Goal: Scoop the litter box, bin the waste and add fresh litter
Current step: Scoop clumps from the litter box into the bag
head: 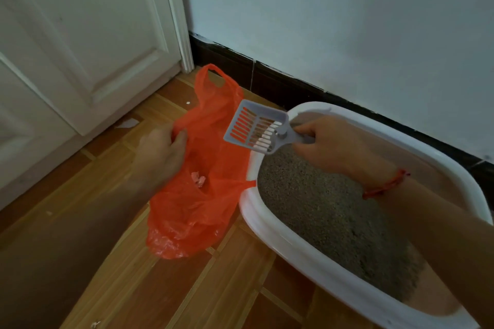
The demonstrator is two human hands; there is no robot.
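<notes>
Litter box [294,251]: right hand [336,144] grasping scoop [254,125] over its rim; left hand [160,153] fingers [181,137] pinching orange bag [203,203] alongside

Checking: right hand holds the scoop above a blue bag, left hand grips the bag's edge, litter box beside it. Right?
Not quite: the head view shows the bag is orange, not blue. The right hand holds the scoop above it, the left hand grips its edge, and the litter box sits beside it.
</notes>
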